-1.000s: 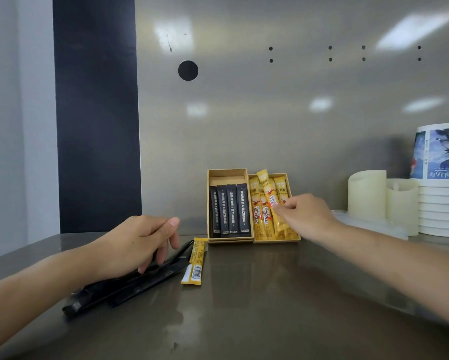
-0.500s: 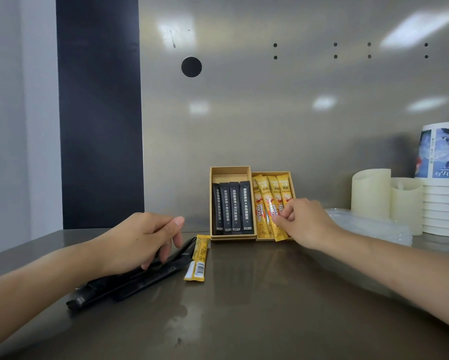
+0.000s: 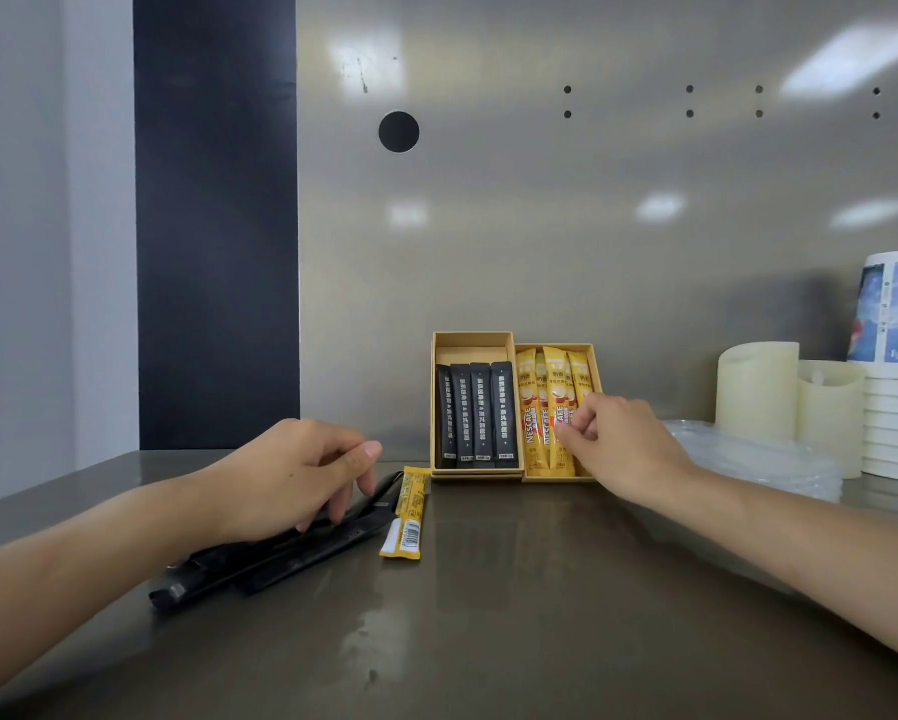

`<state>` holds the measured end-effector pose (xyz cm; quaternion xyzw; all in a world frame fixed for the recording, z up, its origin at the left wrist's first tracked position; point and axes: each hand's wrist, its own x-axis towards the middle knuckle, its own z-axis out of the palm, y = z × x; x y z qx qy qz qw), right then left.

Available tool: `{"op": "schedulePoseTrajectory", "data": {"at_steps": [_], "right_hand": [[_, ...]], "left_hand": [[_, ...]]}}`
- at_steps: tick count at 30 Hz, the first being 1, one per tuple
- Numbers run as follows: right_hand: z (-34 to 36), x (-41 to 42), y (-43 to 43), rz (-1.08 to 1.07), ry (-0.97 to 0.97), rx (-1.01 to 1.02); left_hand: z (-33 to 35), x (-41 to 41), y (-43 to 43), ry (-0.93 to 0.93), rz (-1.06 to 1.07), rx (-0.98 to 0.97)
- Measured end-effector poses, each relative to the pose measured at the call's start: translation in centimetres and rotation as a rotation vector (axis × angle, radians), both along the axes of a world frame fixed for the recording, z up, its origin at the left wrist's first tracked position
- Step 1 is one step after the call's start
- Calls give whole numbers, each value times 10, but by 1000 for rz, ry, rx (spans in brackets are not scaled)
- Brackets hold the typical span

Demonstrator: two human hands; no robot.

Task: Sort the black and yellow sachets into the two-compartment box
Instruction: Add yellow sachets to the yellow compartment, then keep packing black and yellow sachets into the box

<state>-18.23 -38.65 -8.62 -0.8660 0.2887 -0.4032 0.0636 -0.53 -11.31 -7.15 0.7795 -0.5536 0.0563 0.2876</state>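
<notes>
Left hand [image 3: 290, 475]: resting on top of loose black sachets [image 3: 290, 558] at left of table [image 3: 488, 615], fingertips bent down onto the pile, thumb free, nothing gripped. Right hand [image 3: 623, 449]: well apart from the left, reaching into right compartment of box [image 3: 472, 340], fingers curled at near ends of boxed yellow sachets [image 3: 540, 397], fingertips touching them; pinching or only touching, cannot tell. Loose yellow sachet [image 3: 409, 511]: flat on table just beside far end of the black pile, barcode end nearest camera, between the two hands, just short of box front edge. Boxed black sachets [image 3: 475, 413]: four, side by side in left compartment, far part of that compartment showing bare cardboard. Box near back wall [image 3: 540, 226], centre-right, front edge toward camera. Open tabletop in front of box and between forearms, down to near edge of frame. Right of box: clear plastic lids [image 3: 758, 454] beyond right forearm, then two candles [image 3: 756, 392], then stack of paper cups [image 3: 896, 407] at frame edge. Left of back wall: dark panel [image 3: 215, 226], far table edge meeting its foot.
</notes>
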Motion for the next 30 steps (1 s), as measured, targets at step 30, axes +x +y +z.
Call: {"op": "schedulePoseTrajectory", "data": {"at_steps": [30], "right_hand": [[-13, 2, 76, 439, 202, -264]], "left_hand": [[2, 39, 7, -78, 363, 316]]}}
